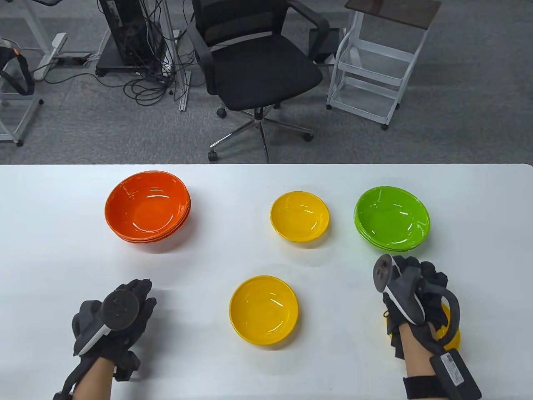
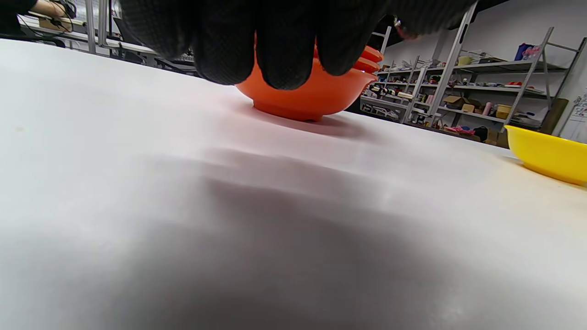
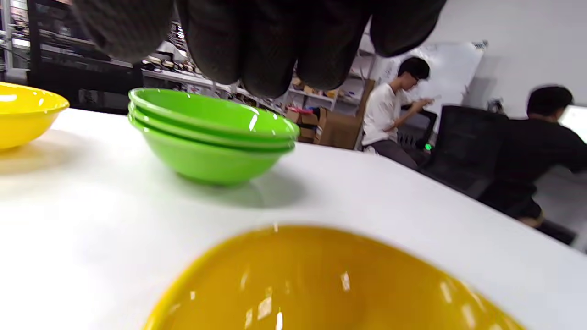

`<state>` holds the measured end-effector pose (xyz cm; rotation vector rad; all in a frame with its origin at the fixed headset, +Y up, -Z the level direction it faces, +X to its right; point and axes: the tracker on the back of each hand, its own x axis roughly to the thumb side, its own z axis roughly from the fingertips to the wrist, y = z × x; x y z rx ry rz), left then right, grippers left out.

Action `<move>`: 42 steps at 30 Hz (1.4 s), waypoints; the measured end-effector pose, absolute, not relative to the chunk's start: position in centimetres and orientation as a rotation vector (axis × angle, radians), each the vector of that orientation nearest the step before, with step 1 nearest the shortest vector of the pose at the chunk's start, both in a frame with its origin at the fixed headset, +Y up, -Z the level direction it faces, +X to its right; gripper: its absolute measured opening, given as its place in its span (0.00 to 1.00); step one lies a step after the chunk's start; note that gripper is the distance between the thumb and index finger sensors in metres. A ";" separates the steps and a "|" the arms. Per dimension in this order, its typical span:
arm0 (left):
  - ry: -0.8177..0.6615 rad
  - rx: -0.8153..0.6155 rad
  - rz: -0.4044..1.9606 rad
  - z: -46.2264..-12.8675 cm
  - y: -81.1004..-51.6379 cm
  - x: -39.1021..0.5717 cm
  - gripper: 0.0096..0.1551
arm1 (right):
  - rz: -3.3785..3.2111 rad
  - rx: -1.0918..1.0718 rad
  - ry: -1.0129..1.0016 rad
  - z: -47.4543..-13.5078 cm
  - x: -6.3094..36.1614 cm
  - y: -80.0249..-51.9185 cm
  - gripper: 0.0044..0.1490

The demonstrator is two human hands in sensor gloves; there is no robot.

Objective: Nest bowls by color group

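Observation:
A stack of orange bowls (image 1: pixel 148 206) sits at the far left and shows in the left wrist view (image 2: pixel 312 96). A stack of green bowls (image 1: pixel 391 218) sits at the far right and shows in the right wrist view (image 3: pixel 211 137). One yellow bowl (image 1: pixel 300 216) sits between the stacks, and a second yellow bowl (image 1: pixel 264 310) sits near the middle front. A third yellow bowl (image 1: pixel 454 336) lies under my right hand (image 1: pixel 416 271), whose fingers (image 3: pixel 270 46) hang above it (image 3: pixel 321 284) without holding it. My left hand (image 1: pixel 139 291) hovers empty over bare table, fingers (image 2: pixel 284 46) hanging down.
The white table (image 1: pixel 62 258) ends at a far edge. Beyond it stand a black office chair (image 1: pixel 258 66) and a white cart (image 1: pixel 374 71). A yellow bowl shows at the edge of each wrist view (image 2: pixel 550 156) (image 3: pixel 23 114).

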<state>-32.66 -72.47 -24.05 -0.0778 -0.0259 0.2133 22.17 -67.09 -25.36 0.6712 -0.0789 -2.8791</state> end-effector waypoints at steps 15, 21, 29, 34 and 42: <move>-0.072 -0.023 0.253 -23.3 -71.8 -32.3 0.37 | -2.732 0.769 -0.338 -20.3 21.3 -75.5 0.42; -0.050 -0.026 0.249 -23.4 -71.6 -32.7 0.36 | -2.776 0.792 -0.138 -19.9 21.2 -74.3 0.29; -0.073 -0.033 0.244 -23.3 -71.5 -32.4 0.37 | -2.907 0.572 0.256 -19.9 18.6 -69.8 0.28; -0.087 -0.026 0.251 -23.2 -71.5 -32.1 0.37 | -2.994 0.418 0.305 -22.5 15.8 -66.4 0.28; -0.109 -0.042 0.253 -23.2 -71.8 -31.8 0.37 | -2.965 0.281 0.312 -27.8 11.7 -63.3 0.28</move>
